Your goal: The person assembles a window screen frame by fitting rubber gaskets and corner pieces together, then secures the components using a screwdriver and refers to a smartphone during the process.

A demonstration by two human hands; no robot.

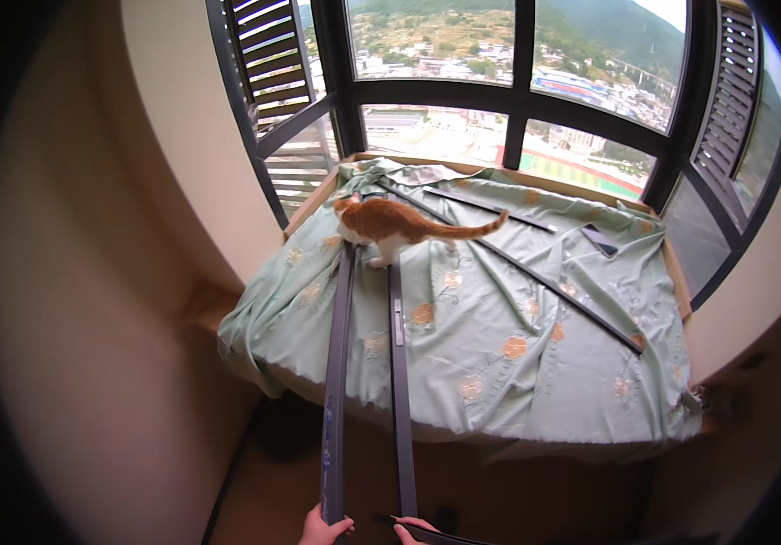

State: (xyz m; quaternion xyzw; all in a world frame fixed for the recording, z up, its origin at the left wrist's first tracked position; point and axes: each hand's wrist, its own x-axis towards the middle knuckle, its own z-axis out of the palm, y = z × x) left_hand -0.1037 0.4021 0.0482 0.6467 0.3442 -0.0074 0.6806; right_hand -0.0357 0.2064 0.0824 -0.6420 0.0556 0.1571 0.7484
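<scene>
My left hand (322,528) is closed round the near end of a long dark grey bar (337,363), which slopes up onto the bay-window ledge. Beside it lies a second long dark bar (400,391) with a slot-like fitting near its middle. My right hand (416,532) is at that bar's near end, fingers closed on a thin black strip (452,539) that runs off to the right; the lower edge cuts off most of the hand. An orange and white cat (390,222) stands on the ledge over the bars' far ends, its tail stretched right.
A pale green floral cloth (463,391) drapes the ledge in folds. On it lie a long black bar (545,282), a shorter one (490,209) and a phone (600,241). Dark-framed windows (522,91) stand behind; a pale wall (181,136) is at left.
</scene>
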